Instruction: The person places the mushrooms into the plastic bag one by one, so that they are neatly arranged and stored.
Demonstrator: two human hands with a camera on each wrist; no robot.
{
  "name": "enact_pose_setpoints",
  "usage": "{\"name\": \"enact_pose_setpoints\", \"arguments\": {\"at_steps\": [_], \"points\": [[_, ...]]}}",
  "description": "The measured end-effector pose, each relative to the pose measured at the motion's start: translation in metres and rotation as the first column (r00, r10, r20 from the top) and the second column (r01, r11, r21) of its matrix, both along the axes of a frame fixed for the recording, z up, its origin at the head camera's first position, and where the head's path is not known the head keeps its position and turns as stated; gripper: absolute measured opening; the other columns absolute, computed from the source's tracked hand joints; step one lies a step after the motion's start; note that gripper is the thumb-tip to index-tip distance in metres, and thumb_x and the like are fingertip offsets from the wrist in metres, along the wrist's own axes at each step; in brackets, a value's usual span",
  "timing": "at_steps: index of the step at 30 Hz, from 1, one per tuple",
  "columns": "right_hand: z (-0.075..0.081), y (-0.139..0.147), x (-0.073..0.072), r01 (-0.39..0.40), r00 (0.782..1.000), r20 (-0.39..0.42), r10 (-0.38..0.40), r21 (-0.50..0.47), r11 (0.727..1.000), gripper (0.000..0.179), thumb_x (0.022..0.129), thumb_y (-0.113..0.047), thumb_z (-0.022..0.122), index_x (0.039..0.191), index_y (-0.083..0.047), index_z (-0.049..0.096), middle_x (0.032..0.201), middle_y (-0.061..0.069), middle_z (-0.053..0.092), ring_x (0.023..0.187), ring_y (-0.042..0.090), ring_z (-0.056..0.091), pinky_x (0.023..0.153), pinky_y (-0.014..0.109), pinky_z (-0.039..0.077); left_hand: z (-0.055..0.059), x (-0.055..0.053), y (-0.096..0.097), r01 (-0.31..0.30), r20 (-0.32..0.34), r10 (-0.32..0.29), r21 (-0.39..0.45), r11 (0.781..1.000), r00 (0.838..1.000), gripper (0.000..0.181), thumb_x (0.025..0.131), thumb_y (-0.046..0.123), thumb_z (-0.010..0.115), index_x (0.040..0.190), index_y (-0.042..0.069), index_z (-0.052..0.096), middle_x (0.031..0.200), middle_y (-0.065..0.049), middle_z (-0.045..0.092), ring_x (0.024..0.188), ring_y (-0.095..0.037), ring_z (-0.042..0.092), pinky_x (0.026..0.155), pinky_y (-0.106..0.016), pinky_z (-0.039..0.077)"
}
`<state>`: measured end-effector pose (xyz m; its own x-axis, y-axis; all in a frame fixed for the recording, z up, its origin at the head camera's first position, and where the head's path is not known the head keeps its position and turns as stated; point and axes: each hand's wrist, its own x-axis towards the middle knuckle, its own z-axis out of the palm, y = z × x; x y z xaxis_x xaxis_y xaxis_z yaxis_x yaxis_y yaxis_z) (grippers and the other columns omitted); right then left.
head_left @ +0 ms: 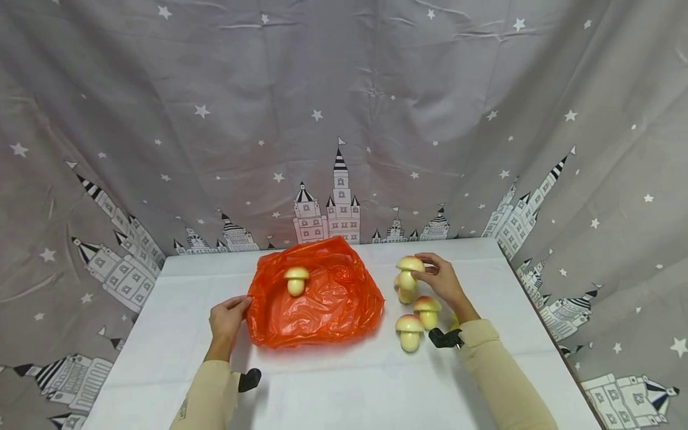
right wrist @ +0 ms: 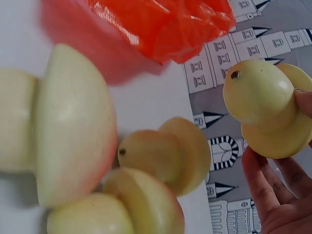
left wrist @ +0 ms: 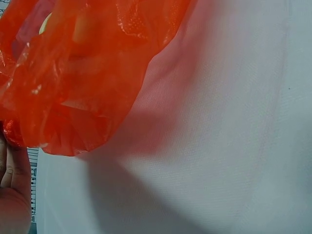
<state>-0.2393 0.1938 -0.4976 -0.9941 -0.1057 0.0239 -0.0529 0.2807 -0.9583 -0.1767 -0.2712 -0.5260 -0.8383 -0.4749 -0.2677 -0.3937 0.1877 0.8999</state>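
A red plastic bag lies open on the white table, with one toy mushroom inside. At the bag's left edge my left hand pinches the plastic between thumb and fingers. My right hand holds a second yellow mushroom by its cap, to the right of the bag. In the right wrist view this held mushroom has its stem end towards the camera, clear of the others. Below it on the table sit more mushrooms, one nearer and one beside it.
Another mushroom shows partly behind the right wrist. A grey curtain with stars and castles hangs behind the table and along both sides. Black camera mounts stick out from both wrists.
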Motion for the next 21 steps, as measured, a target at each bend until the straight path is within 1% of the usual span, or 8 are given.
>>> {"name": "enact_pose_setpoints", "arguments": {"at_steps": [5, 6, 8, 10, 14, 16, 18, 21], "points": [[-0.002, -0.012, -0.003, 0.000, 1.000, 0.023, 0.001, -0.025, 1.000, 0.048, 0.087, -0.010, 0.072, 0.130, 0.001, 0.054, 0.129, 0.024, 0.053, 0.107, 0.034, 0.058, 0.085, 0.027, 0.049, 0.000, -0.001, -0.001, -0.003, 0.002, 0.003, 0.008, 1.000, 1.000, 0.037, 0.097, 0.022, 0.059, 0.121, -0.005, 0.062, 0.119, -0.024, 0.061, 0.078, -0.008, 0.061, 0.066, -0.010, 0.050], [-0.006, -0.013, -0.005, 0.000, 1.000, 0.023, 0.000, -0.026, 1.000, 0.048, 0.086, -0.010, 0.072, 0.129, 0.000, 0.054, 0.129, 0.022, 0.053, 0.107, 0.033, 0.058, 0.085, 0.028, 0.049, 0.000, -0.001, -0.001, -0.005, 0.001, 0.005, 0.010, 1.000, 1.000, 0.037, 0.097, 0.022, 0.059, 0.121, -0.005, 0.062, 0.119, -0.024, 0.061, 0.078, -0.008, 0.061, 0.065, -0.010, 0.049], [-0.008, -0.018, -0.006, -0.009, 1.000, 0.014, 0.009, -0.032, 0.999, 0.047, 0.086, -0.009, 0.072, 0.129, 0.001, 0.054, 0.128, 0.022, 0.053, 0.107, 0.033, 0.057, 0.086, 0.029, 0.050, 0.000, -0.001, -0.002, -0.007, 0.000, 0.007, 0.012, 1.000, 1.000, 0.037, 0.097, 0.021, 0.060, 0.121, -0.006, 0.062, 0.119, -0.024, 0.061, 0.078, -0.008, 0.061, 0.065, -0.009, 0.049], [-0.009, -0.024, -0.006, -0.022, 1.000, 0.002, 0.023, -0.039, 0.999, 0.047, 0.085, -0.008, 0.072, 0.128, 0.001, 0.055, 0.128, 0.022, 0.054, 0.106, 0.033, 0.057, 0.086, 0.028, 0.049, 0.000, -0.001, -0.002, -0.005, 0.004, 0.005, 0.013, 1.000, 1.000, 0.038, 0.096, 0.022, 0.060, 0.122, -0.006, 0.062, 0.119, -0.024, 0.061, 0.080, -0.010, 0.062, 0.068, -0.011, 0.050], [-0.009, -0.035, -0.006, -0.051, 0.999, -0.007, 0.050, -0.061, 0.997, 0.047, 0.086, -0.008, 0.072, 0.128, 0.001, 0.055, 0.128, 0.022, 0.054, 0.105, 0.031, 0.058, 0.082, 0.025, 0.050, -0.001, -0.003, -0.002, 0.005, 0.014, -0.005, 0.007, 1.000, 1.000, 0.040, 0.096, 0.024, 0.060, 0.123, -0.005, 0.061, 0.121, -0.025, 0.060, 0.088, -0.016, 0.063, 0.080, -0.021, 0.053], [-0.009, -0.041, -0.005, -0.057, 0.998, 0.002, 0.057, -0.069, 0.996, 0.046, 0.086, -0.008, 0.071, 0.128, 0.000, 0.055, 0.128, 0.021, 0.054, 0.104, 0.030, 0.059, 0.080, 0.026, 0.052, 0.000, -0.003, -0.002, 0.009, 0.019, -0.009, 0.003, 1.000, 1.000, 0.039, 0.097, 0.024, 0.059, 0.124, -0.004, 0.061, 0.120, -0.024, 0.061, 0.089, -0.017, 0.063, 0.081, -0.022, 0.053], [-0.010, -0.047, -0.006, -0.060, 0.998, 0.017, 0.062, -0.084, 0.995, 0.046, 0.086, -0.007, 0.071, 0.128, 0.000, 0.055, 0.128, 0.021, 0.054, 0.104, 0.031, 0.059, 0.080, 0.031, 0.053, 0.000, -0.003, -0.003, 0.007, 0.015, -0.007, 0.004, 1.000, 1.000, 0.039, 0.097, 0.024, 0.059, 0.123, -0.005, 0.061, 0.119, -0.023, 0.061, 0.086, -0.015, 0.063, 0.078, -0.019, 0.053], [-0.010, -0.056, -0.006, -0.055, 0.997, 0.043, 0.060, -0.099, 0.994, 0.047, 0.085, -0.008, 0.072, 0.129, -0.002, 0.055, 0.128, 0.020, 0.054, 0.104, 0.030, 0.059, 0.081, 0.037, 0.052, -0.001, -0.003, -0.004, 0.000, -0.002, 0.000, 0.009, 1.000, 1.000, 0.037, 0.096, 0.021, 0.060, 0.121, -0.006, 0.062, 0.115, -0.022, 0.063, 0.077, -0.008, 0.061, 0.067, -0.011, 0.050]]}}
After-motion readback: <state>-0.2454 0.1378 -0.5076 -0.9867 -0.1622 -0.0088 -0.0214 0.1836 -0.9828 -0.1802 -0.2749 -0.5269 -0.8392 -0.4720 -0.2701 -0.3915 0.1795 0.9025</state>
